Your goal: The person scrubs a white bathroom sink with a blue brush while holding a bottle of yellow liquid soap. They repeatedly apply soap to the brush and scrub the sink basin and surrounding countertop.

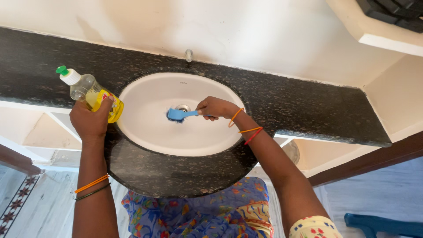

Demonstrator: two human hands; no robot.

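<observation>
A speckled black stone tabletop (pixel 308 105), polished and curved outward at the front, carries an oval white ceramic basin (pixel 150 132) set flush into it. The basin is smooth and glossy, with a round metal drain (pixel 183 107) near its back wall and a small metal tap (pixel 189 55) standing on the stone just behind it.

The right hand (pixel 216 108) reaches into the basin with its fingers (pixel 206 110) curled tight around the handle of a blue plastic brush (pixel 177 115). The brush head, bristles down, rests on the basin floor just beside the drain. Orange and red bangles (pixel 249 130) circle that wrist.

The left hand (pixel 91 121) holds a clear plastic bottle (pixel 90 92) above the basin's left rim, tilted so its white neck and green cap (pixel 62 70) point up and to the left. Its fingers are wrapped around the lower body of the bottle, covering part of it. Yellow liquid fills the lower half; the upper half is clear. A yellow label with red marks wraps the bottle's middle.

Pale plaster wall (pixel 264 35) rises behind the tabletop.
</observation>
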